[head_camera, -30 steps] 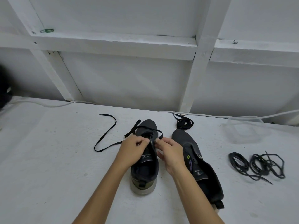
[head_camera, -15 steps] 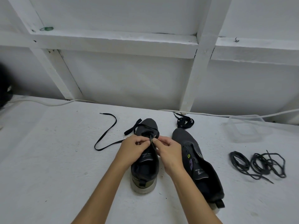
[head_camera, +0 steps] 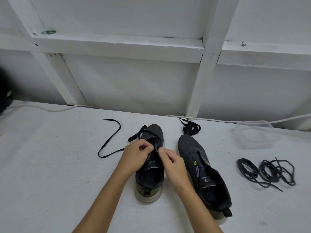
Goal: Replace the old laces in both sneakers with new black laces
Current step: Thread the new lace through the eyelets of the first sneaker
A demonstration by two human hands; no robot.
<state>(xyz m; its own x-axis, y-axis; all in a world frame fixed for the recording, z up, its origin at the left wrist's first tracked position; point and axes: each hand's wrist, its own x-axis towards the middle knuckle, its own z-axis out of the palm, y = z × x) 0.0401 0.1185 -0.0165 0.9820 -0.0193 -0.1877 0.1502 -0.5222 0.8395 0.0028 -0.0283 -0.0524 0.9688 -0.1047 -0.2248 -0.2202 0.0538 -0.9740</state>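
Two dark grey sneakers stand toe-away on the white surface. Over the eyelets of the left sneaker [head_camera: 149, 179], my left hand [head_camera: 136, 155] and my right hand [head_camera: 171, 163] meet, both pinching a flat black lace [head_camera: 109, 142]. The lace's free end trails off to the left in a loop, and another stretch crosses the toe. The right sneaker [head_camera: 202, 167] has no lace and lies open, tilted slightly outward. A bundled black lace [head_camera: 191, 127] rests beyond it near the wall. Two coils of old thin dark laces [head_camera: 267, 171] lie to the right.
A clear plastic container [head_camera: 254, 134] sits at the back right. A white cable [head_camera: 50, 109] runs along the foot of the white framed wall. A dark object [head_camera: 4, 91] shows at the left edge.
My hands have drawn closer together over the left sneaker's eyelets, and the lace loop that crossed the toe on the right has been pulled in tighter.
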